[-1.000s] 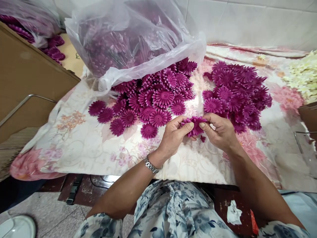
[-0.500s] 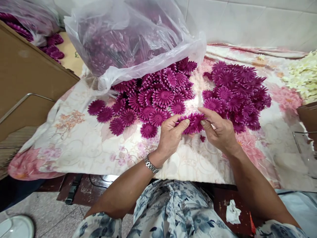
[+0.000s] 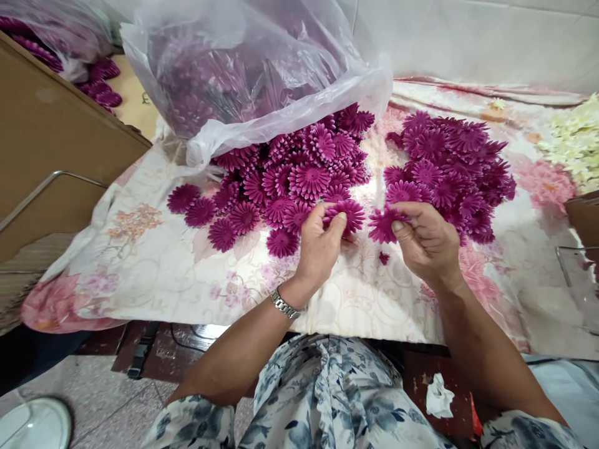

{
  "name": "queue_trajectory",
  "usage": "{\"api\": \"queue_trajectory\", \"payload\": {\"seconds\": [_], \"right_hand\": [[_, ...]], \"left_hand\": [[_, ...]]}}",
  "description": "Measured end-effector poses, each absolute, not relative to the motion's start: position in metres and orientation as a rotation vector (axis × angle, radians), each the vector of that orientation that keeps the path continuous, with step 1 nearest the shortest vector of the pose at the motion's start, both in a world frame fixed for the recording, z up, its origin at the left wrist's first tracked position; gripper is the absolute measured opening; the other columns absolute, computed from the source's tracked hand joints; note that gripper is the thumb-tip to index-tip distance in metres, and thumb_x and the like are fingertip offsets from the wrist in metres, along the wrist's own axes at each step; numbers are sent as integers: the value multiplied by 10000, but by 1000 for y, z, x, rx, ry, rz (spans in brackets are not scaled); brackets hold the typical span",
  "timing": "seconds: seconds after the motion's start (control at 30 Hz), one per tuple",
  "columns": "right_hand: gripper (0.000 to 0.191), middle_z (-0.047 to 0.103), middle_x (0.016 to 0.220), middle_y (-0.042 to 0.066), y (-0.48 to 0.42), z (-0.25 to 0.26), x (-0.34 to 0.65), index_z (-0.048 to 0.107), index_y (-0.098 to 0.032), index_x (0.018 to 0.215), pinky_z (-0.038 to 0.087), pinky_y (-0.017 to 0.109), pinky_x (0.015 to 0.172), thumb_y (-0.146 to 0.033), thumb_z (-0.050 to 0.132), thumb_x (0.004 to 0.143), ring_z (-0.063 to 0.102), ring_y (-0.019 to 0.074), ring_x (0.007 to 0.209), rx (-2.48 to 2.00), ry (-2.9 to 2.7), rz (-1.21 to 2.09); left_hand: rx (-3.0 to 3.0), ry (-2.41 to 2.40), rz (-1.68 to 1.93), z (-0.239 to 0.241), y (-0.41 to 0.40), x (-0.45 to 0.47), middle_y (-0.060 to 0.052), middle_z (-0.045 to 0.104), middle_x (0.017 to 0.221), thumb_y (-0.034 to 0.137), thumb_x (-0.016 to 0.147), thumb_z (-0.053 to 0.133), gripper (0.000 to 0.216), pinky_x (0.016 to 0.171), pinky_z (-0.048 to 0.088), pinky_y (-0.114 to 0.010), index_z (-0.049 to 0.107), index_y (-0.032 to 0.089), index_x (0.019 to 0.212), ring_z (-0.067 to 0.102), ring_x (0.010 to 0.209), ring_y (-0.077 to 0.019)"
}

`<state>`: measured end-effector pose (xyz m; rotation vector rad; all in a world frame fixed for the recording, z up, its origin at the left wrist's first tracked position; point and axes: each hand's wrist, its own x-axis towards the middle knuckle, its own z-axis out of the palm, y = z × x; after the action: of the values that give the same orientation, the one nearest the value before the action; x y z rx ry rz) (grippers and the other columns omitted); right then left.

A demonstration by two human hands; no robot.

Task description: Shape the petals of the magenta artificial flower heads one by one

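Note:
Between thumb and fingers, my left hand [image 3: 322, 240] pinches a purple artificial flower head [image 3: 352, 218]. My right hand [image 3: 427, 243] grips another purple flower head [image 3: 384, 226] by its edge, and a small gap separates the two. Behind my left hand, a heap of purple flower heads [image 3: 311, 179] spills from the mouth of a translucent plastic bag [image 3: 262, 81]. A second purple pile [image 3: 449, 162] lies just beyond my right hand. On the cloth below the held flowers rests a tiny purple scrap [image 3: 384, 257].
A floral cloth [image 3: 187, 293] covers the table. Pale yellow blossoms [image 3: 578, 143] are heaped at the far right, above a cardboard box edge [image 3: 583, 218]. Brown cardboard [image 3: 56, 143] stands at the left, with another bag of purple pieces [image 3: 65, 37] behind it. A tiled wall closes the back.
My hands have moved apart. The purple petals held together between them are now two separate flower heads, one in each hand.

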<state>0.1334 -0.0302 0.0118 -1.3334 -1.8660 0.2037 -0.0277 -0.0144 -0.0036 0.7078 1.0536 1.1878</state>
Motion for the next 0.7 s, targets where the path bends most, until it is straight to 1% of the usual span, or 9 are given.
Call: {"api": "queue_trajectory", "payload": {"seconds": [0.1, 0.17, 0.27, 0.37, 0.5, 0.6, 0.7], "right_hand": [[261, 694, 935, 27, -30, 10, 131, 575, -214, 1064, 509, 213, 602, -142, 490, 828, 663, 118, 706, -1267, -2018, 188], [276, 691, 925, 33, -30, 8, 130, 557, -210, 1078, 509, 220, 602, -132, 465, 830, 660, 123, 714, -1252, -2080, 153], [288, 687, 920, 36, -29, 7, 129, 544, -212, 1086, 515, 231, 618, -123, 449, 829, 661, 132, 741, -1249, -2122, 116], [297, 686, 926, 40, -30, 7, 128, 536, -207, 1093, 527, 231, 648, -110, 441, 829, 666, 134, 770, -1213, -2153, 92], [296, 687, 945, 51, -30, 8, 128, 531, -210, 1118, 534, 240, 645, -141, 443, 843, 670, 143, 771, -1211, -2184, 67], [334, 683, 998, 57, -30, 7, 129, 521, -208, 1154, 533, 240, 653, -145, 460, 832, 672, 148, 788, -1233, -2165, 71], [342, 687, 1012, 51, -29, 5, 129, 536, -208, 1151, 508, 225, 592, -139, 456, 826, 659, 127, 702, -1284, -2129, 89]], "left_hand": [[755, 881, 1081, -2, -18, -28, 26, 537, 708, 347, 772, 608, 184, 486, 510, -191, 552, 181, 828, 534, 573, -73], [754, 791, 1033, -2, -20, -28, 29, 534, 707, 342, 744, 643, 202, 500, 528, -205, 559, 179, 830, 540, 593, -80], [771, 778, 1017, -2, -21, -28, 35, 534, 700, 322, 703, 683, 218, 501, 542, -217, 565, 177, 815, 550, 592, -84], [784, 825, 1009, -3, -20, -26, 34, 542, 680, 302, 696, 678, 200, 471, 543, -230, 569, 170, 800, 552, 561, -89], [810, 902, 1030, -4, -19, -24, 37, 552, 636, 230, 696, 637, 108, 411, 518, -215, 577, 161, 755, 540, 501, -83], [834, 911, 1048, -5, -20, -24, 42, 563, 596, 244, 704, 637, 100, 398, 504, -212, 595, 161, 741, 531, 455, -80], [822, 910, 1048, -5, -21, -25, 45, 562, 515, 256, 684, 669, 121, 381, 475, -209, 601, 157, 691, 518, 397, -83]]}}
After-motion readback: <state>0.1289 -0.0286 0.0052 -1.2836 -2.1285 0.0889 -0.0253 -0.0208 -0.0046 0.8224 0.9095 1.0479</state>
